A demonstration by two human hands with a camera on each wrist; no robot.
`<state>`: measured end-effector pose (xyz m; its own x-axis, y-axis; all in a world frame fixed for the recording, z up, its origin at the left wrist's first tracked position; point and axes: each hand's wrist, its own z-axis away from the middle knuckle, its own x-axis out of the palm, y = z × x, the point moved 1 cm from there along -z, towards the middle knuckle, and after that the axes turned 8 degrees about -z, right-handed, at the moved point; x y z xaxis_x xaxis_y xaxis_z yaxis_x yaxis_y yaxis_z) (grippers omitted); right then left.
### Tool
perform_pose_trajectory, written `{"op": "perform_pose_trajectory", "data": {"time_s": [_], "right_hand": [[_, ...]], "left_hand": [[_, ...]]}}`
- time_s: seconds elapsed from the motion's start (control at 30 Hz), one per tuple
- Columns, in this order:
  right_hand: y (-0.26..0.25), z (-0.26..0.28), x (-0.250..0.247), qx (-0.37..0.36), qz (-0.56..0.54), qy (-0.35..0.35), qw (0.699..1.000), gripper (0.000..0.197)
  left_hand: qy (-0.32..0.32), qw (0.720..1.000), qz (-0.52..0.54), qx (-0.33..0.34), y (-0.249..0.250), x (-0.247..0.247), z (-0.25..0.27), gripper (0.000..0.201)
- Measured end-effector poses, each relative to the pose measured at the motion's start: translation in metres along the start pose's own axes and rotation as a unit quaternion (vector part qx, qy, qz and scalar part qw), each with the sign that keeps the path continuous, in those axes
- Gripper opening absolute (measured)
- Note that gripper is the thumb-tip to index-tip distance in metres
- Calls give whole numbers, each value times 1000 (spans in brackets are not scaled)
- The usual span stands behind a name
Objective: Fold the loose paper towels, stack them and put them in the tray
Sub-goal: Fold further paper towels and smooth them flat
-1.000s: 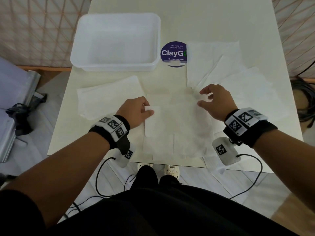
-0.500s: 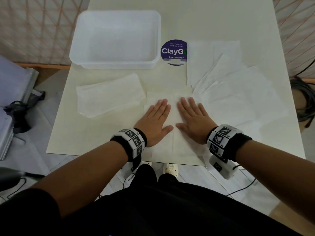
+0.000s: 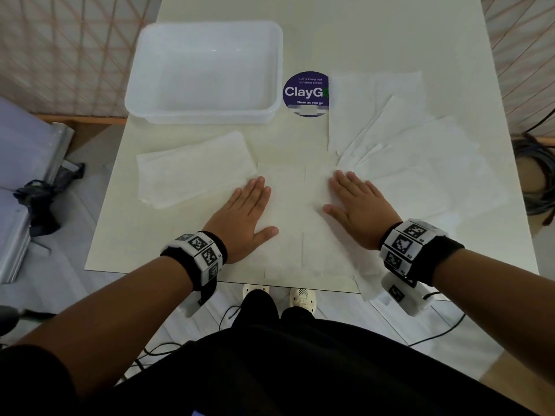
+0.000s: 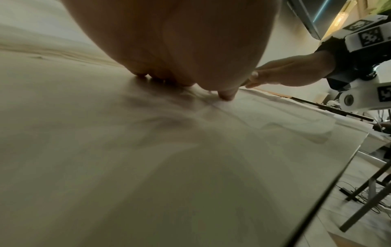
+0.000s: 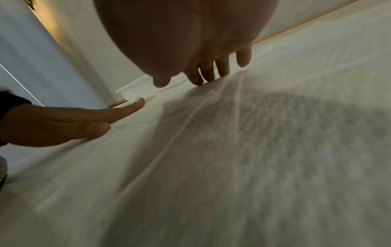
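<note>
1. The paper towel (image 3: 295, 223) being worked lies flat on the near middle of the table (image 3: 360, 34), its near edge by the table's front edge; thin, white, faintly quilted, with straight crease lines crossing it.
2. The left hand (image 3: 244, 219) lies palm down on the towel's left part, fingers straight and close together pointing away from the person, thumb stretched out to the right.
3. The right hand (image 3: 357, 208) lies palm down on the towel's right part, fingers straight and slightly fanned, thumb reaching left. The two hands are apart, with a bare strip of towel between them.
4. In the left wrist view the left hand's fingertips (image 4: 226, 97) press on the sheet beside a crease; in the right wrist view the right hand's fingers (image 5: 207, 71) rest flat on the paper along a raised fold line.
5. Both forearms reach forward from the body, each wrist wearing a black band with white blocks printed in black square markers.
6. A folded stack of towels (image 3: 195, 172) rests to the left, a soft rectangular pad, just beside the left hand's fingertips.
7. Loose unfolded towels (image 3: 414, 151) overlap in a fan on the right of the table.
8. The tray (image 3: 207, 70), a translucent white plastic tub with rounded corners, stands at the far left.
9. A round purple sticker (image 3: 306, 93) lies between the tray and the loose towels, partly covered by one.
</note>
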<state>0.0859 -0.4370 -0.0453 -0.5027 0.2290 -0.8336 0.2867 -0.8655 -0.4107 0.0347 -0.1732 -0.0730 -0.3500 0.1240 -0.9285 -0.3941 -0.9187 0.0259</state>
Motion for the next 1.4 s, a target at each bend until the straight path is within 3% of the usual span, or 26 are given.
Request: {"op": "perform_pose_trajectory", "data": {"time_s": [0.1,0.2,0.33,0.43,0.57,0.67,0.77,0.9,0.93,1.0,1.07,1.13,1.23,1.4], "right_hand": [[-4,-10,-10,-10,11,73,997,52],[-9,-18,-19,1,20,85,996,51],[-12,-23,-29,16,6,89,996,47],[-12,-26,-34,39,-65,54,996,25],[-17,-24,-46,3,-200,52,978,8],[-26,-22,-59,-32,-237,59,969,7],[-31,-26,-66,-14,-284,69,956,17],[-27,-36,-64,31,-419,141,896,40],[-26,-39,-61,31,-410,161,897,39],[-27,-45,-52,22,-328,149,933,31],[-31,-53,-39,-3,-208,84,975,21],[-40,-58,-26,-18,-86,26,996,25],[-53,-62,-18,-6,-7,38,999,50],[-60,-69,-23,53,-9,57,997,56]], "left_hand": [[-2,1000,-2,-3,0,1,-1,87],[5,1000,6,-3,-1,-2,-1,88],[79,995,63,5,4,-14,-1,86],[149,979,135,23,14,-28,-9,77],[171,951,258,-8,34,-51,-31,51],[158,935,317,-34,41,-65,-44,27],[174,928,324,-60,37,-72,-44,21],[164,924,338,-75,19,-75,-33,21],[164,925,334,-79,12,-77,-29,21],[168,925,330,-90,-5,-86,-21,22],[171,924,327,-103,-24,-97,-14,21],[169,925,321,-112,-42,-105,-8,19],[164,927,312,-126,-70,-111,-2,19],[126,939,293,-130,-115,-105,0,17]]}}
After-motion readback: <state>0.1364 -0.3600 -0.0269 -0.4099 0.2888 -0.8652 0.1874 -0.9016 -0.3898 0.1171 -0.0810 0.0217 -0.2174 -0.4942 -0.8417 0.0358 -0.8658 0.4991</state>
